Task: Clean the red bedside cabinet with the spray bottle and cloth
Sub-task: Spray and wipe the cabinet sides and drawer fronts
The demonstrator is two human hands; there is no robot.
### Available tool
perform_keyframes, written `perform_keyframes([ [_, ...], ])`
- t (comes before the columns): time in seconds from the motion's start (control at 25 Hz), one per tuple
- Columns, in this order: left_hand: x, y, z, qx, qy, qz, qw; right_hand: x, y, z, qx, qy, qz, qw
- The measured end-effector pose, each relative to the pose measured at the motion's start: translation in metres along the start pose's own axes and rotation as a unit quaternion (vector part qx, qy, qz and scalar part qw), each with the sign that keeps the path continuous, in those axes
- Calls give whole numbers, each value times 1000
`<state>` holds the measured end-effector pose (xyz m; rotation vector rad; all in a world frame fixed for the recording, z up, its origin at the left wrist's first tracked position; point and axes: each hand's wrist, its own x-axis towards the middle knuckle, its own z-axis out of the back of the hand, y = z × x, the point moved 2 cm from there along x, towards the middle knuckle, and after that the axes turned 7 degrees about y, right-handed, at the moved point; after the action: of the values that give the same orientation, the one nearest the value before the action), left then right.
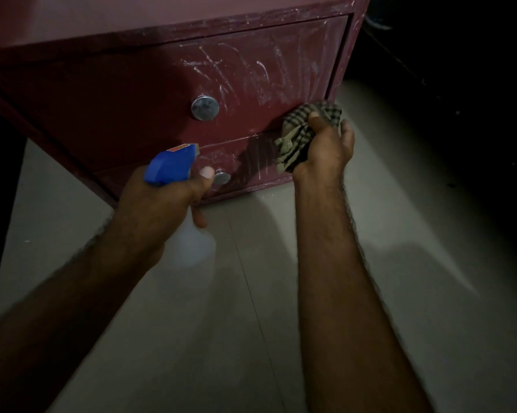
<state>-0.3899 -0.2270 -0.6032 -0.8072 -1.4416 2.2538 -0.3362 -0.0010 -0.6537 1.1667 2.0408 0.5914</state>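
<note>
Your left hand (159,208) is curled round the neck of the spray bottle (170,164), thumb up beside its blue trigger head; the head points toward the front of the red bedside cabinet (126,114), low down and just in front of the lower drawer (251,171); the bottle's body hangs below your fist as a pale blur, so its fill level cannot be read, though it looks translucent white. Your right hand (325,150) grips a bunched checked cloth (294,143), fingers closed over it and thumb on top; the cloth is pressed against the cabinet front at the right end, where the upper drawer (161,79) meets the lower one. The upper drawer's face is streaked with whitish marks, thickest toward its right side; its round metal knob (205,107) sits near the middle. A second, smaller knob (222,177) shows on the lower drawer, just right of your left thumb; between that knob and the cloth the red surface carries a darker patch, possibly wet. The cabinet stands on a pale tiled floor (400,263); the room to the right is too dark to make out.
</note>
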Motion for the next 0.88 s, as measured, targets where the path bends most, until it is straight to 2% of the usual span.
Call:
perform_keyframes([
  [0.08,-1,-1,-2,5,-5,0,1000,2,3,1,3,10,8,1000],
  [0.28,-1,1,0,-2,-9,9,1000,11,-2,6,-19,-48,-28,998],
  [0.52,1,1,-1,-18,-14,19,1000,12,11,-1,-1,-11,15,1000],
  [0.68,1,1,-2,-19,-6,12,1000,15,-4,14,-30,-65,-19,997],
  [0.88,3,3,-2,-24,-13,13,1000,23,15,5,9,-24,37,999],
])
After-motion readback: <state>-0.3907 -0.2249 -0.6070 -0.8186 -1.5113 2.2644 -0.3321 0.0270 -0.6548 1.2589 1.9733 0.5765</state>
